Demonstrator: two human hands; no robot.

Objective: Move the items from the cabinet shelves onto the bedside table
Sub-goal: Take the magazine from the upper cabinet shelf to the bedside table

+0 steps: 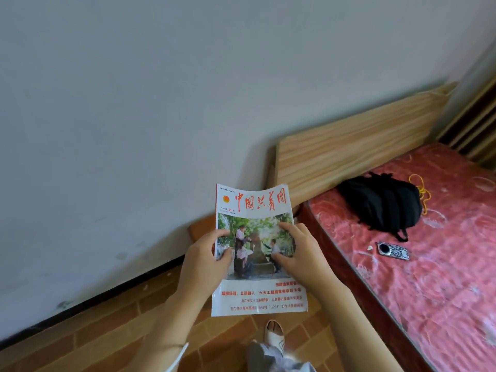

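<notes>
A magazine (255,253) is held flat in the air in both hands, cover up, over a brick-patterned floor (107,326) beside a bed (442,264). The left hand (206,259) has its grip closed on the left edge, thumb on the cover; the right hand (300,253) clasps the right edge, fingers spread across the cover photo. The top edge of the magazine curls upward near the pale wall (161,103).

Only a corner of the brown table (201,229) shows, just behind the magazine's left edge and against the wall; the rest is hidden by the cover, so its top cannot be made out. Open floor runs between wall and bed, with one shoe (273,334) below the magazine's lower edge.

On the red mattress, well apart from the hands, lie a black backpack (383,205), a yellow cord (421,191) beside it, and a phone (393,251) nearer the bed's edge. A wooden headboard (362,149) stands against the wall. The bed is cut off at the right and lower borders, and both forearms leave the view at the bottom.
</notes>
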